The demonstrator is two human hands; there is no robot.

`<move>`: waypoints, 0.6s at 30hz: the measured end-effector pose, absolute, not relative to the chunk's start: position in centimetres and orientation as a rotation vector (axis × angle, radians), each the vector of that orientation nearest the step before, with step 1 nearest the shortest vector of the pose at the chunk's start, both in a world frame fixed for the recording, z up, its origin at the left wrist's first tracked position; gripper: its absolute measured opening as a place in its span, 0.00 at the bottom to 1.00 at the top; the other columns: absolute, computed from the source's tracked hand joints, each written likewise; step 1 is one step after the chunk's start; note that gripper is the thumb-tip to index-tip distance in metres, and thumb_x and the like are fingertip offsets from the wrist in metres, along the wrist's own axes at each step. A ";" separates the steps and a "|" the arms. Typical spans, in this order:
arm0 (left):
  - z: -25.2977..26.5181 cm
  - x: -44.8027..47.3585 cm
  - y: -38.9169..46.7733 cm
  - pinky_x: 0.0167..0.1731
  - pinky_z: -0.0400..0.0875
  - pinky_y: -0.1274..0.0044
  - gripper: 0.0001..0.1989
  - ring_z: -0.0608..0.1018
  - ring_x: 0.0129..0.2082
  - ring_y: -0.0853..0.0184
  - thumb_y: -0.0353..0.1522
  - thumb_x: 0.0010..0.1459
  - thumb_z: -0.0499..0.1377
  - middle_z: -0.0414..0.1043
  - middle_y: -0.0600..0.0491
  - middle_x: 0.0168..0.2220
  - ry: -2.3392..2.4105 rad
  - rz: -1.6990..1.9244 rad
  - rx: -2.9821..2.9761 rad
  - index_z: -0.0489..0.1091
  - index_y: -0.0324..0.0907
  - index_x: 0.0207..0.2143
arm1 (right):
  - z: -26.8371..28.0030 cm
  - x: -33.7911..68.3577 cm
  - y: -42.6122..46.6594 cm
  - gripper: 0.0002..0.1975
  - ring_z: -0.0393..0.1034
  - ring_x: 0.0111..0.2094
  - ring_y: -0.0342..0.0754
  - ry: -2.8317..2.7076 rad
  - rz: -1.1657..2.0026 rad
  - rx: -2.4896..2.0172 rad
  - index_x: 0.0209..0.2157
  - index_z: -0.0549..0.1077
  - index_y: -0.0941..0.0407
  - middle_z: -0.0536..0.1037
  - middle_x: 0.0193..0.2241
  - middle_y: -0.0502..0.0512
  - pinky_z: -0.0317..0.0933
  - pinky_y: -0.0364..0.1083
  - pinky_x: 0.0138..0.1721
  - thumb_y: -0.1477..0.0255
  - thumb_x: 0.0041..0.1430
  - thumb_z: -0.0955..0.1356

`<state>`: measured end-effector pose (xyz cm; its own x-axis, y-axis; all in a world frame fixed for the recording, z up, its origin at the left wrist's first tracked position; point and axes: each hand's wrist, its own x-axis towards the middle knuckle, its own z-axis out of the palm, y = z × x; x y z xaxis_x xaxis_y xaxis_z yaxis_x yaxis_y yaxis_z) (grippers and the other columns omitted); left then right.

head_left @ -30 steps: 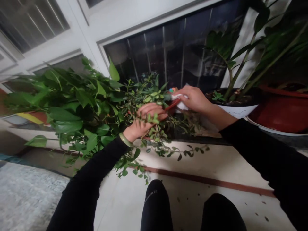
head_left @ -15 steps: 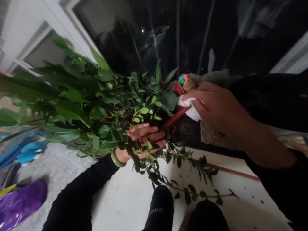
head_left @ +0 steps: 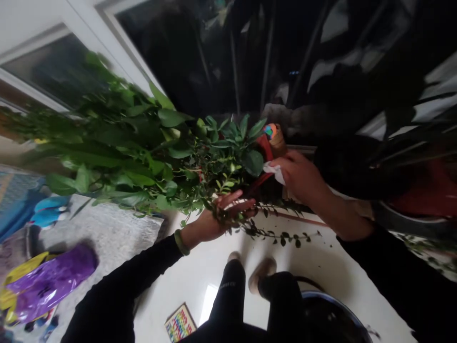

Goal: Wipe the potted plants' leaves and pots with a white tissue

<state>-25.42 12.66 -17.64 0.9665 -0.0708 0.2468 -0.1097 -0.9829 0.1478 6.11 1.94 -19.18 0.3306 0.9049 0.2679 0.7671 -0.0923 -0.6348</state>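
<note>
My right hand [head_left: 302,178] pinches a crumpled white tissue [head_left: 274,170] against the rim of a red planter [head_left: 264,146]. My left hand [head_left: 223,216] lies low at the planter's front, fingers stretched out beneath and among trailing leafy stems [head_left: 257,231]. A green bangle [head_left: 181,242] circles the left wrist. Small-leaved and broad-leaved green plants [head_left: 217,143] fill the planter and hide much of it. Beside its far right corner stands a tan roll-shaped object [head_left: 276,136] with a blue-and-orange end.
Dark glass [head_left: 200,52] in a white frame rises behind the plants. A purple plastic bag [head_left: 57,281] and a blue toy [head_left: 50,209] lie at left. On the pale floor are a colourful card [head_left: 181,323] and a dark round basin [head_left: 332,317] near my legs.
The view has pulled back, showing my feet, the card and the basin. My left hand's fingers have straightened under the stems. The right hand still presses the tissue at the rim.
</note>
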 end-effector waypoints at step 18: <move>-14.2 -36.8 -2.7 0.69 0.80 0.52 0.20 0.80 0.70 0.53 0.31 0.73 0.59 0.81 0.44 0.66 0.985 0.398 1.979 0.79 0.46 0.64 | -13.4 -3.7 2.3 0.23 0.75 0.47 0.53 -1.283 0.629 -2.469 0.55 0.86 0.57 0.79 0.54 0.66 0.67 0.48 0.48 0.81 0.68 0.63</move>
<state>-36.79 -2.66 -14.22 0.6362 0.7665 -0.0884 0.4899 -0.3128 0.8137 -3.71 2.27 -13.42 0.5088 0.8251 -0.2456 0.6996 -0.5626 -0.4406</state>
